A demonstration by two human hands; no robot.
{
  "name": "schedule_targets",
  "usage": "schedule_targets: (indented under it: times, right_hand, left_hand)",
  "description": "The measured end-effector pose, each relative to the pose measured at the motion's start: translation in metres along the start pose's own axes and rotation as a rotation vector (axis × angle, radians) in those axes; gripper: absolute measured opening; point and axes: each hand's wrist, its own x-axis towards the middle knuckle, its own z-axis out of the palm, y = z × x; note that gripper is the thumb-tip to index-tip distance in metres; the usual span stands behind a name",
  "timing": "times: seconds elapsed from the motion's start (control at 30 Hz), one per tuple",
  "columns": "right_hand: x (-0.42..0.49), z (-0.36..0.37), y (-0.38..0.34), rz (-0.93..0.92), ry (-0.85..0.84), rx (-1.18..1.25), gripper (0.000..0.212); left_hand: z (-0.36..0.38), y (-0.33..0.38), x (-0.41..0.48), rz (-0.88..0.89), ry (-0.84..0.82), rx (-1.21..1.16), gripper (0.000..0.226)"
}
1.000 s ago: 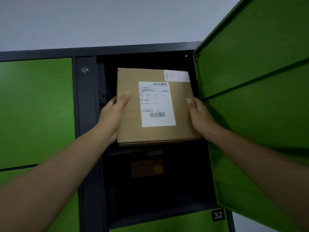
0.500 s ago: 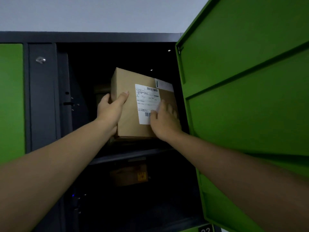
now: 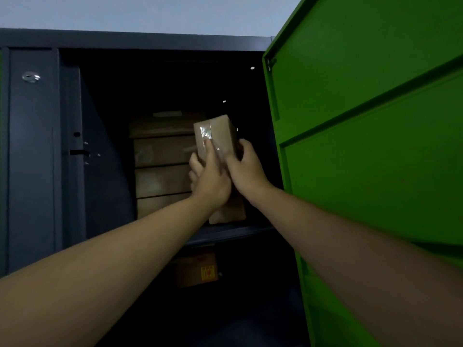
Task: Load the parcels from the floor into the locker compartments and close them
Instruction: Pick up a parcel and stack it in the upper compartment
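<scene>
The person's left hand (image 3: 210, 176) and right hand (image 3: 246, 169) reach past the open green door (image 3: 363, 121), fingers clamped on either edge of a cardboard parcel (image 3: 215, 139). It stands on end in the upper compartment (image 3: 105, 146), near the shelf lip (image 3: 225, 234) and just right of a stack of parcels (image 3: 160, 166). Tall and narrow-based, it might topple forward once released and block the door.

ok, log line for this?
parcel: on edge, upper compartment | left hand: holds parcel | right hand: holds parcel | door: open
</scene>
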Motion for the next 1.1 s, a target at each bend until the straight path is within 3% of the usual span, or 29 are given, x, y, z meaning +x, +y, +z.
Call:
schedule_targets:
  times: [0.13, 0.23, 0.47, 0.6, 0.77, 0.97, 1.1]
  right_hand:
    - [0.003, 0.000, 0.020, -0.452, 0.026, -0.796, 0.059]
    - [0.016, 0.003, 0.030, -0.507, -0.040, -1.028, 0.068]
    - [0.043, 0.005, 0.050, -0.424, -0.175, -1.179, 0.074]
    - [0.057, 0.013, 0.065, -0.276, -0.274, -1.230, 0.079]
    - [0.081, 0.025, 0.079, -0.052, -0.415, -1.187, 0.101]
    - [0.087, 0.035, 0.093, 0.003, -0.446, -1.397, 0.119]
    - [0.087, 0.038, 0.104, 0.001, -0.371, -1.378, 0.126]
  left_hand:
    - [0.012, -0.029, 0.011, 0.311, -0.077, 0.520, 0.096]
    - [0.022, -0.046, 0.031, 0.381, -0.049, 0.863, 0.099]
    - [0.039, -0.055, 0.062, 0.410, -0.120, 1.044, 0.096]
    - [0.047, -0.073, 0.077, 0.318, -0.205, 1.046, 0.092]
    - [0.049, -0.095, 0.097, 0.259, -0.252, 1.090, 0.086]
    - [0.063, -0.110, 0.108, 0.223, -0.253, 1.194, 0.093]
    - [0.068, -0.111, 0.111, 0.200, -0.267, 1.175, 0.093]
